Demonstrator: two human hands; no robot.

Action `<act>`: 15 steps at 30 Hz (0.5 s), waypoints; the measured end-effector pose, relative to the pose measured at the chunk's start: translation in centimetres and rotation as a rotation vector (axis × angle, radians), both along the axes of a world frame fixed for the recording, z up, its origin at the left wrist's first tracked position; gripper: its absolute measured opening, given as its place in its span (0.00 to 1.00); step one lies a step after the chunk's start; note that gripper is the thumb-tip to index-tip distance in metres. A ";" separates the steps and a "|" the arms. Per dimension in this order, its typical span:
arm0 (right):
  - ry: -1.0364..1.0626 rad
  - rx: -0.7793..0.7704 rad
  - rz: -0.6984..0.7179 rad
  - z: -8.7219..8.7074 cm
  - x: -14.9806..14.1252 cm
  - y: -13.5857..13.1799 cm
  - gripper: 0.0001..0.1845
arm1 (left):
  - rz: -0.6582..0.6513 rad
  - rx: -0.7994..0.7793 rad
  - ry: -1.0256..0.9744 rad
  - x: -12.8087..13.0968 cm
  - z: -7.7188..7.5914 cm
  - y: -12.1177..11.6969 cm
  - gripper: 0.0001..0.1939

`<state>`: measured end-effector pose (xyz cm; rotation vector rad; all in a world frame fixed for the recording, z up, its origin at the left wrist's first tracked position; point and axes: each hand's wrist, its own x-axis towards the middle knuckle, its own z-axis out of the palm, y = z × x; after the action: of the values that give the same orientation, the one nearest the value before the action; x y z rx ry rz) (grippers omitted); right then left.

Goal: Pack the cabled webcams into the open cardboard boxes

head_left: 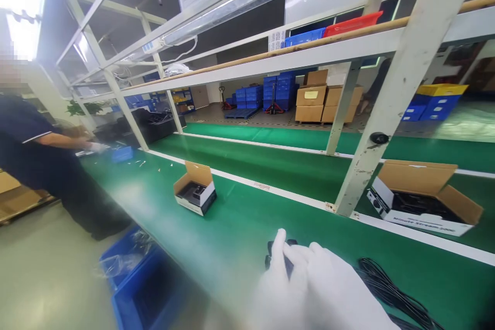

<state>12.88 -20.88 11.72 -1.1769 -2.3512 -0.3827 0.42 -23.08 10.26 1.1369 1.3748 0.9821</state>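
The gloved left hand (271, 286) and right hand (328, 281) pinch a small black part (289, 267) between their fingers, near an open box (425, 225) reading "Minute Stream" and a blurred number.

Green bench top (240, 221) is stretching between the left hand (273, 276) and the small box (208, 199), leaving passing room there. A white post (392, 103) is blocking the way forward-right, a cable coil (390, 286) is crowding the right hand (328, 278), and a shelf beam (270, 65) is crossing above.
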 end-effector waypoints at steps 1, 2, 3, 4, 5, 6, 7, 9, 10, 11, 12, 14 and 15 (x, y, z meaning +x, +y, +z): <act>0.001 -0.013 -0.002 -0.1 -0.2 0.1 0.19 | -0.002 0.028 0.086 -0.4 -0.1 0.1 0.39; 0.008 -0.047 0.006 0.0 -0.3 0.2 0.19 | -0.019 0.080 0.148 -1.1 -0.2 0.4 0.36; 0.021 -0.096 0.022 0.4 -0.3 0.3 0.18 | -0.039 0.156 0.202 -2.3 -0.2 1.1 0.33; 0.044 -0.151 0.036 0.9 -0.2 0.3 0.16 | -0.037 0.241 0.271 -3.9 -0.3 2.1 0.29; 0.077 -0.202 0.037 1.5 -0.1 0.3 0.13 | -0.008 0.317 0.366 -5.9 -0.4 3.5 0.25; 0.116 -0.245 0.028 2.0 0.1 0.3 0.12 | 0.104 0.357 0.500 -8.2 -0.6 5.1 0.24; 0.153 -0.281 0.019 2.4 0.3 0.3 0.11 | 0.200 0.350 0.679 -10.5 -0.9 6.9 0.23; 0.215 -0.322 0.004 2.7 0.6 0.2 0.12 | 0.221 0.264 0.928 -14.9 -1.7 10.4 0.24; 0.231 -0.329 0.001 2.7 0.7 0.2 0.13 | 0.206 0.235 0.955 -16.7 -2.3 12.0 0.24; 0.238 -0.331 0.005 2.7 0.8 0.1 0.14 | 0.175 0.217 0.987 -18.1 -2.8 13.2 0.23; 0.243 -0.332 0.011 2.5 0.8 0.0 0.15 | 0.138 0.203 0.990 -19.0 -3.4 14.1 0.21; 0.266 -0.324 0.038 2.4 0.8 -0.2 0.16 | 0.068 0.193 0.983 -19.5 -4.4 15.1 0.18; 0.292 -0.314 0.066 2.4 0.7 -0.3 0.17 | 0.041 0.193 0.966 -19.0 -4.8 15.2 0.18</act>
<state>13.61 -21.21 14.09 -1.1958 -2.2341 0.1792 -18.60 -7.93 5.47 1.8629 2.0790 0.5903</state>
